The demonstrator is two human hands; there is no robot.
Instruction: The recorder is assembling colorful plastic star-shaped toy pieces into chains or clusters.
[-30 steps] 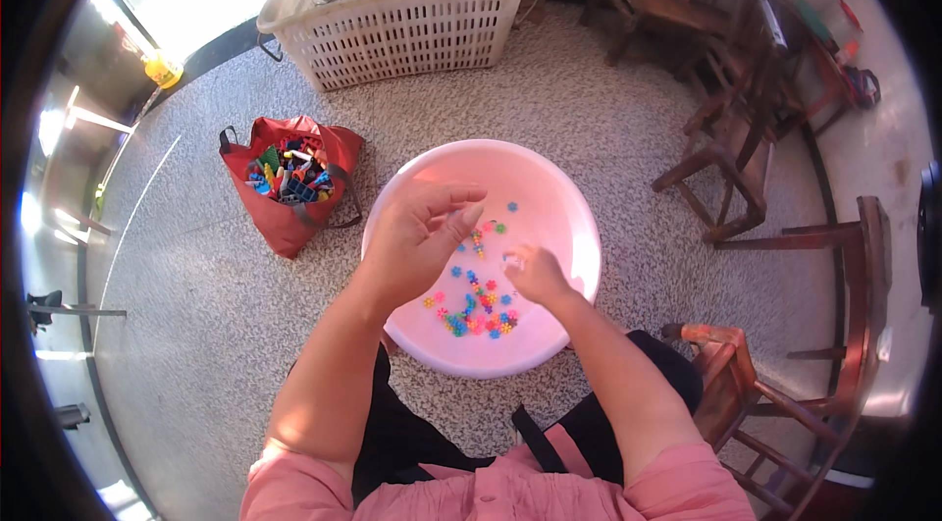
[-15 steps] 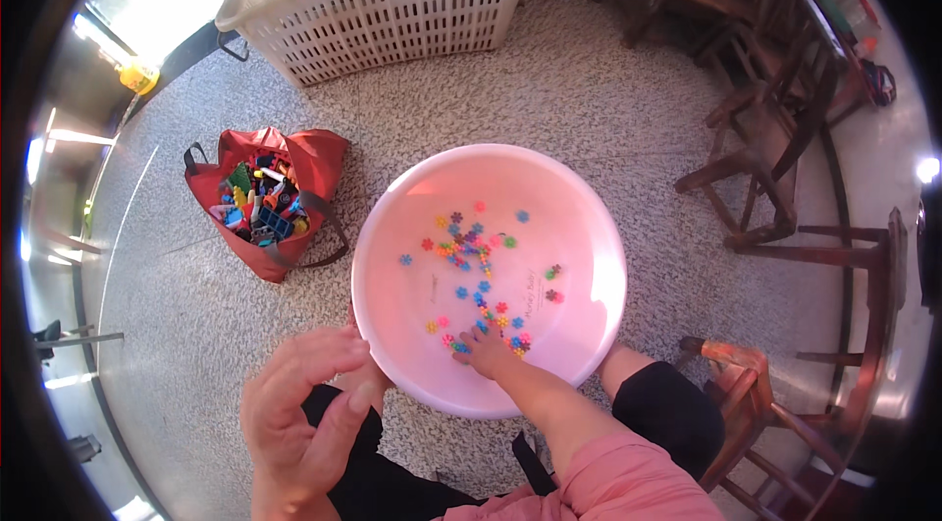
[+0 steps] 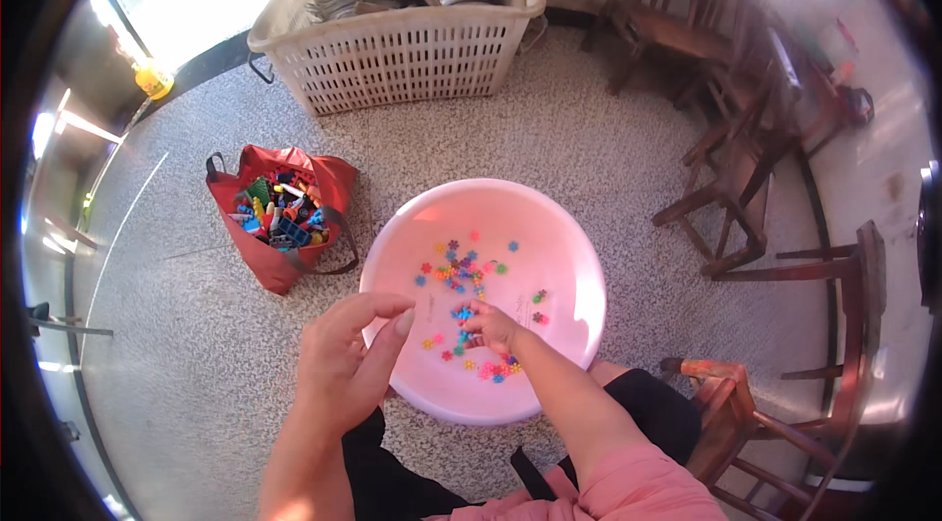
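Note:
A round pink basin stands before me, with small flower-shaped plastic pieces of several colours scattered over its bottom. My right hand is inside it, its bent fingertips around a blue flower-shaped piece; whether the piece is off the bottom I cannot tell. More pieces lie below that hand. My left hand hovers by the basin's left rim. Its fingers are curved, with the thumb and forefinger tips close but apart. I see nothing between them; the palm is hidden.
To the left sits a red bag full of mixed toy bricks. A white slatted crate holding metal dishes stands at the back. Wooden chairs line the right side, one close to my right knee.
My right hand has moved up from the lower pieces to the blue ones near the middle. My left hand has risen to the rim, its thumb closer to the forefinger. The view has shifted.

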